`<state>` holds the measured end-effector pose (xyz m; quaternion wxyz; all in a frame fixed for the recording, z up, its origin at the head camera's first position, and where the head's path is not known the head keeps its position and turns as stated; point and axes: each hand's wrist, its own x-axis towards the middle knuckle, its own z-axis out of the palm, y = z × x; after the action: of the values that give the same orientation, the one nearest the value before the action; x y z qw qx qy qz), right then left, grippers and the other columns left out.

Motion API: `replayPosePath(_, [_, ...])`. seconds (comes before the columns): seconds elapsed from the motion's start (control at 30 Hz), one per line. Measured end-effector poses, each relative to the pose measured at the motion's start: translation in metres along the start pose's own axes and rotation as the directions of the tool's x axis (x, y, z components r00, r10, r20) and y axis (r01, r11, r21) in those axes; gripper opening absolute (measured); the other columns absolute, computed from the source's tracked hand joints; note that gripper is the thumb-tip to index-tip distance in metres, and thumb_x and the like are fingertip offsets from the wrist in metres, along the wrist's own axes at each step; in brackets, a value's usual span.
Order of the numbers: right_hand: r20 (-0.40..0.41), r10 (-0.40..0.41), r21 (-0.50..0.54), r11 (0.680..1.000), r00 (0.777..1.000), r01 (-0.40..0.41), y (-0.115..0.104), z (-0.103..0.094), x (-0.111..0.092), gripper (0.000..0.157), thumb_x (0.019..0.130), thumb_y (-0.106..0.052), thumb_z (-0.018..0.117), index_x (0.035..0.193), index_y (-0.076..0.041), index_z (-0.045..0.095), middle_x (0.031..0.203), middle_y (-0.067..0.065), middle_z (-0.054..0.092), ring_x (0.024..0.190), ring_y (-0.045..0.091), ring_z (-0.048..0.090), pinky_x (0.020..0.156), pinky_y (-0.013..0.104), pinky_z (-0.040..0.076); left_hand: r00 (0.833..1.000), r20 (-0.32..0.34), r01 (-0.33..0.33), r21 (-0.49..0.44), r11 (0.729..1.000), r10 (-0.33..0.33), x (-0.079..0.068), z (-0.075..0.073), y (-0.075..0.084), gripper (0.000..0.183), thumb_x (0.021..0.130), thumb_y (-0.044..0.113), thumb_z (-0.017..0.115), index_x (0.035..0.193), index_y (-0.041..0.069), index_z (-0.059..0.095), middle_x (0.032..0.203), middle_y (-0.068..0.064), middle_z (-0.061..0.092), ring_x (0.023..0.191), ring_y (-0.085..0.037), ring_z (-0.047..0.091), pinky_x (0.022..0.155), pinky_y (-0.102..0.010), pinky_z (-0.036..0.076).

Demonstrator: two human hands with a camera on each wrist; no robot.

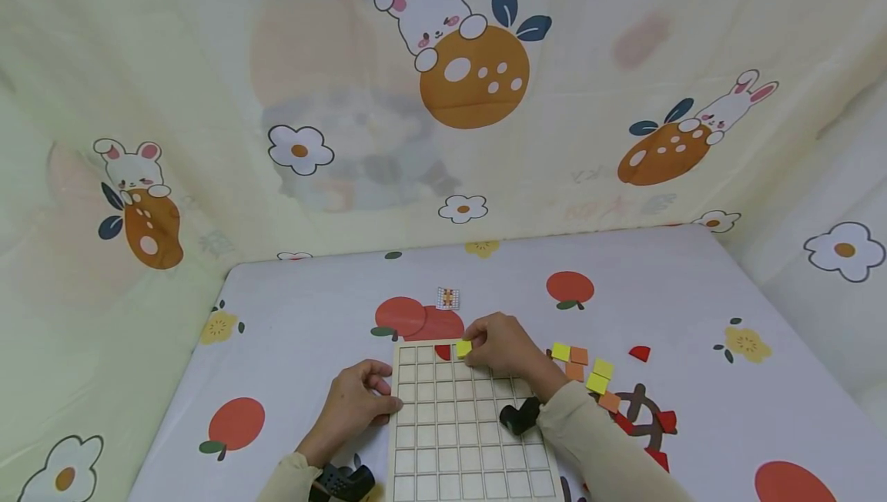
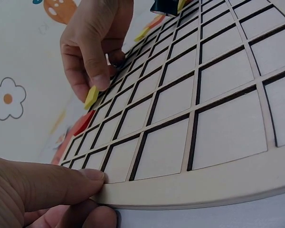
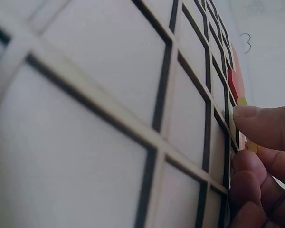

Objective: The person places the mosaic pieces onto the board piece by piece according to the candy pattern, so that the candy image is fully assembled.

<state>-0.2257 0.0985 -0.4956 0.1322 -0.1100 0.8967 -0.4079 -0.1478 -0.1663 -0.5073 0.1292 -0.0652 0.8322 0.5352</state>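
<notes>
yellow tile (image 1: 463, 348) pinched in right hand (image 1: 502, 343), just beside red piece (image 1: 442, 353)

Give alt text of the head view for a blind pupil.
A right hand holds a yellow square at the far edge of a gridded board, beside a red piece; the left hand grips the board's left edge. Loose pieces lie further right.

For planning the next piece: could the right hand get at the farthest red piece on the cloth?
Probably yes: nothing covers the red piece on the cloth, though the right hand pinches a yellow square.
</notes>
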Motion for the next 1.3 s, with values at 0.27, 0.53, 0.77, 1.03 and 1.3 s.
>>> replayPosePath(0.27, [-0.023, 0.0, -0.037, 0.999, 1.0, -0.001, -0.004, 0.005, -0.002, 0.023, 0.079, -0.006, 0.088, 0.101, -0.007, 0.08, 0.075, -0.004, 0.063, 0.077, 0.014, 0.056, 0.07, 0.03, 0.05, 1.0, -0.001, 0.009, 0.004, 1.0, -0.009, 0.0, 0.0, 0.001, 0.05, 0.077, 0.002, 0.089, 0.12, -0.001, 0.064, 0.089, -0.008, 0.062, 0.067, -0.016, 0.061, 0.058, -0.031, 0.06])
replayPosePath(0.53, [-0.051, 0.007, -0.034, 0.999, 0.999, -0.008, -0.006, 0.008, -0.004, 0.023, 0.078, -0.006, 0.088, 0.1, -0.006, 0.079, 0.076, -0.004, 0.062, 0.076, 0.015, 0.056, 0.069, 0.031, 0.05, 1.0, 0.003, 0.009, -0.01, 1.0, -0.009, -0.001, 0.0, 0.002, 0.049, 0.077, 0.001, 0.089, 0.119, -0.001, 0.064, 0.09, -0.009, 0.062, 0.067, -0.016, 0.061, 0.058, -0.03, 0.06])
replayPosePath(0.77, [-0.06, 0.033, -0.028, 0.999, 0.998, -0.035, -0.007, 0.011, -0.005, 0.024, 0.079, -0.007, 0.088, 0.1, -0.007, 0.08, 0.075, -0.003, 0.062, 0.076, 0.015, 0.056, 0.068, 0.031, 0.049, 1.0, 0.005, 0.006, -0.012, 1.0, -0.006, -0.001, 0.0, 0.002, 0.048, 0.077, 0.0, 0.088, 0.119, -0.002, 0.064, 0.089, -0.009, 0.062, 0.067, -0.016, 0.062, 0.057, -0.03, 0.06])
replayPosePath(1.03, [-0.057, 0.048, -0.03, 0.998, 0.997, -0.05, -0.007, 0.012, -0.005, 0.025, 0.079, -0.009, 0.089, 0.102, -0.008, 0.08, 0.076, -0.001, 0.061, 0.076, 0.016, 0.055, 0.066, 0.031, 0.047, 1.0, 0.004, 0.015, -0.012, 1.0, -0.015, -0.001, 0.0, 0.001, 0.049, 0.078, 0.001, 0.089, 0.119, -0.001, 0.064, 0.09, -0.009, 0.061, 0.068, -0.016, 0.061, 0.058, -0.03, 0.06])
replayPosePath(1.3, [-0.053, 0.058, -0.02, 0.998, 0.997, -0.059, -0.01, 0.011, -0.006, 0.024, 0.079, -0.009, 0.089, 0.101, -0.008, 0.079, 0.078, -0.001, 0.062, 0.078, 0.017, 0.056, 0.066, 0.03, 0.048, 1.0, 0.0, 0.011, 0.0, 1.0, -0.011, -0.001, 0.0, 0.002, 0.048, 0.078, 0.001, 0.088, 0.119, -0.001, 0.064, 0.088, -0.008, 0.061, 0.067, -0.016, 0.061, 0.058, -0.03, 0.06])
